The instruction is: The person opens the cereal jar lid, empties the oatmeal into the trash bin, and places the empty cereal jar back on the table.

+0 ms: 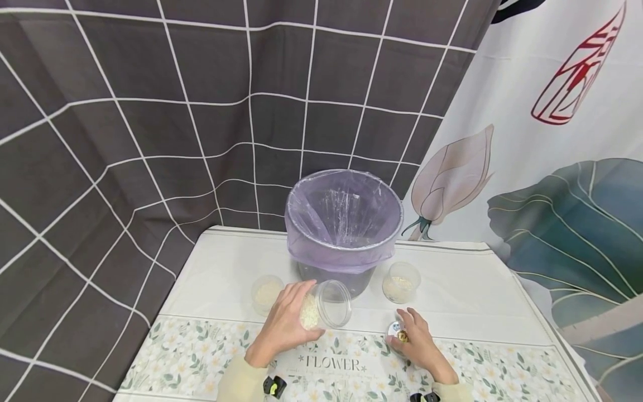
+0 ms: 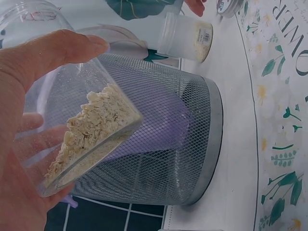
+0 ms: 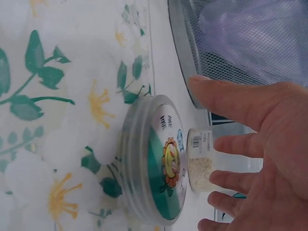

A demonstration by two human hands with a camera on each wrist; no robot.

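Observation:
My left hand [image 1: 286,321] grips a clear plastic jar [image 1: 335,304], tipped over with its mouth turned to the right. Pale oat flakes [image 2: 98,115] lie heaped along the jar's lower side and bottom. In the left wrist view, thumb and fingers wrap round the jar's wall. My right hand [image 1: 419,345] is spread over a low stack of round lids [image 3: 166,163] on the table. The top lid bears a printed sunflower on green and white. In the right wrist view, a gap shows between the fingers and the lids.
A mesh bin [image 2: 192,139] with a purple liner [image 1: 346,258] stands at the table's back, behind the held jar. Clear jars of flakes stand to its right [image 1: 401,283] and left [image 1: 267,294]. A floral cloth [image 1: 211,357] covers the table's front; curtains hang behind.

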